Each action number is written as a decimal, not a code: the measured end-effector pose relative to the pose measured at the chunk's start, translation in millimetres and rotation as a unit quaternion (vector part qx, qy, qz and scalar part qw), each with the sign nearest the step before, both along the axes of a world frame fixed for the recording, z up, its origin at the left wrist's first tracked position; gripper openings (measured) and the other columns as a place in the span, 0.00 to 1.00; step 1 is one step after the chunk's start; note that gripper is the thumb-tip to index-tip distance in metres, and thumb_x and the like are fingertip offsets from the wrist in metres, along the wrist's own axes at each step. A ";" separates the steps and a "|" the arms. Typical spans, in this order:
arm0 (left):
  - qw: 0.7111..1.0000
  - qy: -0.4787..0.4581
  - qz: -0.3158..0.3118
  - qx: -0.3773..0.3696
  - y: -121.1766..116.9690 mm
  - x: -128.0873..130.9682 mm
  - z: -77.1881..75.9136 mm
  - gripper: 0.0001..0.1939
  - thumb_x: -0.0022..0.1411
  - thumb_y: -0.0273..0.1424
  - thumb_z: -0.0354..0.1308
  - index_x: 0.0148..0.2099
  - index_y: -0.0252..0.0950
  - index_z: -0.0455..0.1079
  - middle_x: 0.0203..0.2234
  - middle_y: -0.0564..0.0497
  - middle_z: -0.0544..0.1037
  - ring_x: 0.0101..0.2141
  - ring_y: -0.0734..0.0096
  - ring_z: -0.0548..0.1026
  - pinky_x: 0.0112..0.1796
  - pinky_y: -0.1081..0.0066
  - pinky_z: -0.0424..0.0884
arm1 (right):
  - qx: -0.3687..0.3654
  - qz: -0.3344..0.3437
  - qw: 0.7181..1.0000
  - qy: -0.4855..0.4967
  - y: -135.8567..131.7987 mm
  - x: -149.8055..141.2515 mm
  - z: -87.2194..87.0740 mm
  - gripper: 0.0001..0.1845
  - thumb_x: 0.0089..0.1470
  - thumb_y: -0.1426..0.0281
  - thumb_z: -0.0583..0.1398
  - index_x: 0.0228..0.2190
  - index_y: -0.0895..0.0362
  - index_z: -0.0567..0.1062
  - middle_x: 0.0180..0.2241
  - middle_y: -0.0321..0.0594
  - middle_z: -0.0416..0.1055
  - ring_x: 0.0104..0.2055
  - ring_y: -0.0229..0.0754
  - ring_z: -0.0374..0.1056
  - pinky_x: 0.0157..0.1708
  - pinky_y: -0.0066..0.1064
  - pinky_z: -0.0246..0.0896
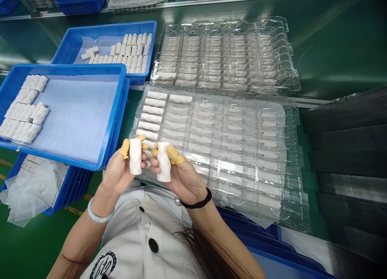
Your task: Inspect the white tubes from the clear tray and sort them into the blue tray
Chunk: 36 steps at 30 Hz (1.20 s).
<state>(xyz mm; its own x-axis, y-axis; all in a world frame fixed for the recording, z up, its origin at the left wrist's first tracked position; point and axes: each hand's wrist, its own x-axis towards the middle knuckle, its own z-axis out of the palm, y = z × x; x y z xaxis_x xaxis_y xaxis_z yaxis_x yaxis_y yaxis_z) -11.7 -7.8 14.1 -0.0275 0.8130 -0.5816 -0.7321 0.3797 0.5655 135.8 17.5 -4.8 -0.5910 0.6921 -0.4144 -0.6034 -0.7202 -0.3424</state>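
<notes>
My left hand (117, 170) grips a white, wavy-sided cylindrical piece (136, 157) between yellow-covered fingertips, holding it upright. In my right hand (184, 176) is a second, similar white piece (164, 163), slightly tilted, with a yellow-covered thumb against its side. The two pieces are close together but apart, above the near left edge of a clear plastic tray (208, 182). White pieces (150, 117) of the same look lie on their sides in the tray's left column, and one more tops the second column. Some slots behind my hands are hidden.
At the left, a blue bin (99, 162) holds rows of white pieces (22, 128) on a pale liner. Behind it stands another blue bin (153, 29) with smoother white cylinders. A stack of clear trays (290, 57) sits at the back. Crumpled translucent sheeting (30, 190) covers a lower bin.
</notes>
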 end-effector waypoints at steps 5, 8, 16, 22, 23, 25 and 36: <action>1.000 -0.023 -0.016 0.014 0.1 0.7 -2.9 0.18 0.70 0.37 0.49 0.44 0.28 0.74 0.22 0.50 0.70 0.23 0.76 0.69 0.22 0.78 0.68 | -0.016 -0.020 1.000 -0.012 -0.7 0.3 3.3 0.15 0.59 0.59 0.60 0.40 0.58 0.76 0.32 0.40 0.75 0.30 0.36 0.70 0.30 0.29 0.69; 1.000 -0.011 -0.005 -0.007 2.1 1.2 0.2 0.20 0.72 0.37 0.45 0.43 0.28 0.74 0.23 0.48 0.71 0.23 0.75 0.70 0.24 0.76 0.70 | -0.036 -0.008 0.999 0.010 0.8 1.3 10.1 0.23 0.66 0.55 0.48 0.44 0.57 0.74 0.41 0.47 0.76 0.41 0.44 0.73 0.44 0.43 0.70; 0.999 -0.026 -0.010 0.019 2.7 0.0 4.5 0.21 0.72 0.37 0.45 0.46 0.26 0.73 0.26 0.48 0.71 0.23 0.78 0.68 0.20 0.80 0.66 | -0.056 -0.002 0.998 0.008 2.9 0.4 21.5 0.30 0.68 0.56 0.40 0.43 0.59 0.75 0.48 0.51 0.75 0.54 0.48 0.69 0.54 0.50 0.65; 1.000 0.000 -0.007 0.027 -0.1 -0.7 -1.2 0.19 0.70 0.39 0.49 0.49 0.29 0.73 0.28 0.48 0.74 0.25 0.77 0.71 0.29 0.76 0.72 | -0.041 -0.004 0.999 0.021 3.4 1.1 19.2 0.27 0.67 0.57 0.43 0.45 0.59 0.75 0.49 0.50 0.76 0.55 0.48 0.69 0.56 0.50 0.63; 1.000 0.002 -0.003 0.024 0.0 -0.9 -1.1 0.19 0.70 0.38 0.49 0.49 0.29 0.73 0.29 0.48 0.74 0.25 0.77 0.72 0.30 0.75 0.72 | -0.038 -0.006 0.999 0.023 3.2 1.4 18.1 0.26 0.67 0.57 0.44 0.46 0.59 0.75 0.49 0.49 0.76 0.54 0.48 0.69 0.57 0.51 0.62; 1.000 0.001 0.004 0.016 0.7 -0.9 -0.5 0.18 0.71 0.38 0.49 0.48 0.29 0.73 0.28 0.48 0.75 0.25 0.76 0.72 0.30 0.75 0.73 | -0.035 -0.011 0.999 0.026 2.7 1.8 16.3 0.26 0.66 0.57 0.44 0.47 0.58 0.74 0.49 0.48 0.76 0.53 0.47 0.70 0.56 0.51 0.62; 1.000 -0.001 -0.005 0.007 2.3 2.4 -3.0 0.20 0.72 0.37 0.46 0.47 0.27 0.74 0.25 0.46 0.74 0.26 0.74 0.72 0.27 0.75 0.71 | -0.044 -0.033 0.998 0.022 2.7 -0.6 8.3 0.18 0.65 0.67 0.48 0.40 0.59 0.77 0.36 0.43 0.78 0.39 0.42 0.73 0.47 0.40 0.70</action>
<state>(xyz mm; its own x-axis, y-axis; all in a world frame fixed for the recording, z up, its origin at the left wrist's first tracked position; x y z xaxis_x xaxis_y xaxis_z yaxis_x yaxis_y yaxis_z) -9.3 -5.5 11.1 -0.0183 0.8217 -0.5697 -0.7300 0.3784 0.5692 135.2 20.2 3.4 -0.5647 0.6922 -0.4494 -0.6637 -0.7046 -0.2513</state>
